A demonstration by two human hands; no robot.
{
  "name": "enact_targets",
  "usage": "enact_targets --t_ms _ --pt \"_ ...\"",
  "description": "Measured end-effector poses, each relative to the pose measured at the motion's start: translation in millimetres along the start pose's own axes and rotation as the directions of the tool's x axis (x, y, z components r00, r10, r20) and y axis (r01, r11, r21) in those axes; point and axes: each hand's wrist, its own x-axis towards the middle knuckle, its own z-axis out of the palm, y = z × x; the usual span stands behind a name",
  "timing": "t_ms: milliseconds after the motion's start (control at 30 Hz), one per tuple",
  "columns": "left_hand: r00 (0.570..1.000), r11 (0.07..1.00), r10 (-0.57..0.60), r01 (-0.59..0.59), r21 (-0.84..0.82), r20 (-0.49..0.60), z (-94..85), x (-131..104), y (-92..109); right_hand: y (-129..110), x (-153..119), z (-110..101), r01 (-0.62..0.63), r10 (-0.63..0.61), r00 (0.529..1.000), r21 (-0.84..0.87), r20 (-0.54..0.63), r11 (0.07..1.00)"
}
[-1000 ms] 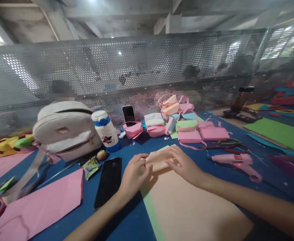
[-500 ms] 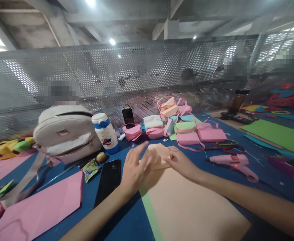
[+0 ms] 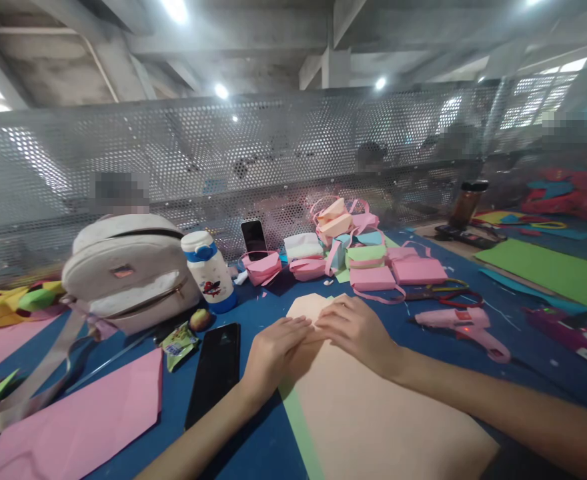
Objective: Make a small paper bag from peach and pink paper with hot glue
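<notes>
A small folded piece of peach craft sheet [image 3: 305, 306] lies between my hands, its far edge with cut corners showing beyond my fingers. My left hand [image 3: 276, 352] has its fingers together, curled over the left part of the fold. From the other side my right hand [image 3: 357, 335] closes over the same piece, fingertips beside those of the left. Both thumbs are mostly hidden. Beneath them spreads a large flat peach sheet [image 3: 378, 407], with a light green sheet [image 3: 297, 423] showing along its left edge.
A pink glue gun [image 3: 466, 327] and scissors [image 3: 443, 292] lie to the right. Small finished pink bags [image 3: 418, 270] are stacked at the back. On the left are a black phone [image 3: 214, 373], a snack packet [image 3: 178, 345], a bottle [image 3: 209, 273], a white backpack [image 3: 128, 273] and pink sheets [image 3: 88, 413].
My left hand, raised and blurred before, has come down onto the folded peach piece. My right hand has shifted from its right edge to cover more of it. The view has tilted slightly.
</notes>
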Motion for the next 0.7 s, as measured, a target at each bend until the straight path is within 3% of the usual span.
enact_targets --t_ms 133,367,700 --pt "0.997 0.997 -0.077 0.077 -0.011 0.014 -8.4 6.1 2.1 7.5 -1.8 8.2 -0.099 0.104 0.993 0.086 -0.056 0.991" --pt "0.965 0.962 -0.262 0.259 0.082 0.027 -17.4 17.0 8.7 9.7 -6.2 14.5 -0.159 0.174 0.981 0.152 -0.088 0.975" --pt "0.943 0.937 -0.33 0.322 0.133 0.043 -11.3 24.5 13.8 3.7 2.5 17.9 -0.175 0.179 0.982 0.075 -0.053 0.982"
